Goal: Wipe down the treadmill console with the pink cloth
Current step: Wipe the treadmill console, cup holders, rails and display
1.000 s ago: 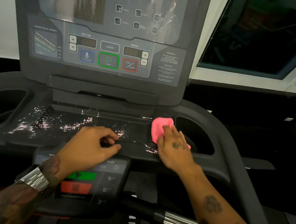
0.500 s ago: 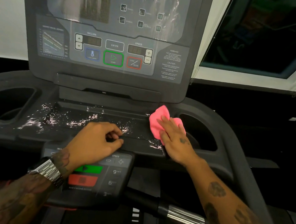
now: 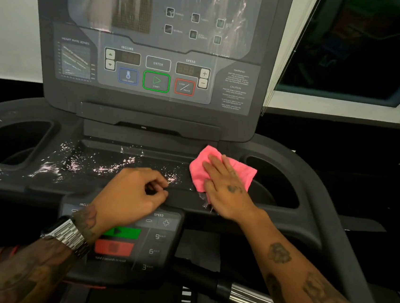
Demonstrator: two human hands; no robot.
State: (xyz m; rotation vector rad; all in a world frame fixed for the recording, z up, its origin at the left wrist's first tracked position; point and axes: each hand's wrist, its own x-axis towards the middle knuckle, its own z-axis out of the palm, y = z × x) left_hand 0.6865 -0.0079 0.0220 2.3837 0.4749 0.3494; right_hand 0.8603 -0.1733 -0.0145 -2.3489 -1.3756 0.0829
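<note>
Pink cloth (image 3: pixel 198 173) lying right of centre of frame, on tray of treadmill console (image 3: pixel 149 111), beside right cup well (image 3: pixel 272 183). Right hand (image 3: pixel 227 191) pressing it flat, fingers straight, not gripping. Left hand (image 3: pixel 130 193) resting at centre on tray edge, fingers curled, holding nothing. Cloth looking light, soft and limp, likely bunching when pushed, so best pinning it under spread palm. White residue (image 3: pixel 108 166) lying to its left.

right hand (image 3: pixel 229 192) pushed the pink cloth (image 3: pixel 200 169) farther back.

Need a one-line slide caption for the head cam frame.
Right hand presses the pink cloth flat on the treadmill console tray; left hand rests curled beside white specks.
</note>
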